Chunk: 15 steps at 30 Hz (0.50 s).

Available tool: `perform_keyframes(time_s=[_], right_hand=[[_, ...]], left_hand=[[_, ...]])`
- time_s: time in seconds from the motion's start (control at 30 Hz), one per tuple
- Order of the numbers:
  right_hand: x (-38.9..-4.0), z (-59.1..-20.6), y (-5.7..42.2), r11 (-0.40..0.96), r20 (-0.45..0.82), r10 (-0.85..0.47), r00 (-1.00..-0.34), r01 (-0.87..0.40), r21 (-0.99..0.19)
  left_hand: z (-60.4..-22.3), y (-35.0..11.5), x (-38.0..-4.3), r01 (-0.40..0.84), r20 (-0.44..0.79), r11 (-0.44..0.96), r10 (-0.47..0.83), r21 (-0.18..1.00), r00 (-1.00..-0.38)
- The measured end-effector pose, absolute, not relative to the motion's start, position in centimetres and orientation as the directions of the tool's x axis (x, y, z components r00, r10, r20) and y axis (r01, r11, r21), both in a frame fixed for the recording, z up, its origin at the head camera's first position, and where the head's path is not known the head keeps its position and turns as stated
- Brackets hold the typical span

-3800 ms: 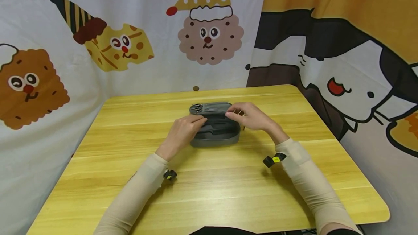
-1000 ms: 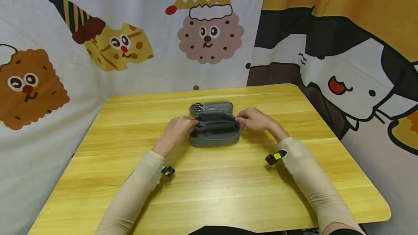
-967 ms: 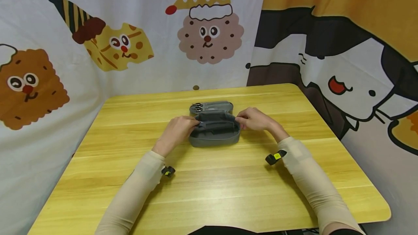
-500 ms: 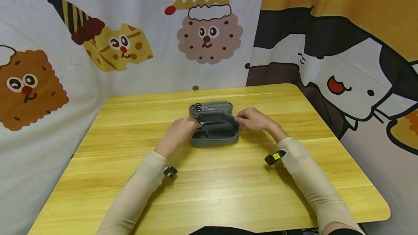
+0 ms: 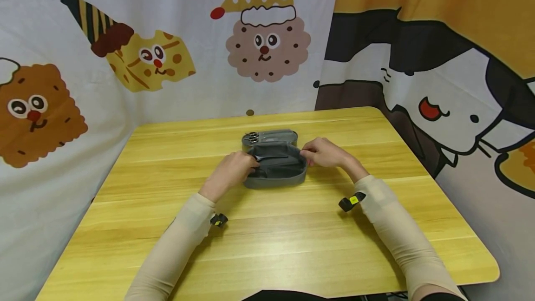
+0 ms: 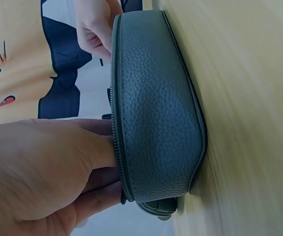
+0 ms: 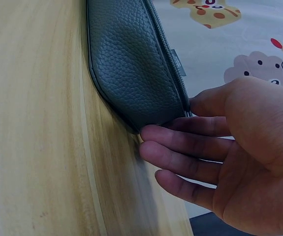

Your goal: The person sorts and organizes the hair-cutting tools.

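A grey-green zip case [image 5: 275, 183] stands unzipped on the table, its lid [image 5: 277, 136] folded back behind it. Small metal finger rings [image 5: 253, 138], like those of scissors, show at the lid's left end. My left hand [image 5: 231, 173] reaches over the left rim; its fingertips are hidden inside the case, so I cannot tell whether they hold anything. At the right end, my right hand [image 5: 328, 153] pinches the rim, thumb at the zipper [image 7: 168, 44] and fingers against the outer wall. A thin edge [image 5: 271, 157] crosses the case's dark interior.
The yellow wood-grain table [image 5: 267, 240] extends around the case on all sides. A curtain [image 5: 167, 101] with cartoon prints hangs behind the table's far edge. Black wrist cameras [image 5: 352, 201] sit on both sleeves.
My left hand has moved from the left rim deeper into the case. The dark inner flap has shifted back, baring more interior. Earlier, my right hand came down from above onto the right rim.
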State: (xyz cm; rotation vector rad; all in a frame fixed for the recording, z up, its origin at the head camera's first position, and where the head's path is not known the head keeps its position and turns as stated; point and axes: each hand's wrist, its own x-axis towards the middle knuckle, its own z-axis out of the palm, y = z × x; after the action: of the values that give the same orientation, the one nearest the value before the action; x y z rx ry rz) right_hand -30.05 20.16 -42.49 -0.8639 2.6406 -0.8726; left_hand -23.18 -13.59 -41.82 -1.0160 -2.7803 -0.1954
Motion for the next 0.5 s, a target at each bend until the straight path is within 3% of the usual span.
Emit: perform_keyframes(time_s=[0.27, 0.5], right_hand=[[-30.08, -42.61, 20.24, 0.645, -0.030, -0.601, -0.798, -0.463, -0.608], [-30.12, -42.61, 20.25, 0.646, -0.028, -0.600, -0.800, -0.464, -0.606]], left_hand=[[-41.76, -13.68, -23.13, 0.645, 0.162, 0.743, 0.625, 0.178, -0.764], [-41.24, -13.85, -23.11, 0.627, 0.129, 0.755, 0.614, 0.189, -0.779]])
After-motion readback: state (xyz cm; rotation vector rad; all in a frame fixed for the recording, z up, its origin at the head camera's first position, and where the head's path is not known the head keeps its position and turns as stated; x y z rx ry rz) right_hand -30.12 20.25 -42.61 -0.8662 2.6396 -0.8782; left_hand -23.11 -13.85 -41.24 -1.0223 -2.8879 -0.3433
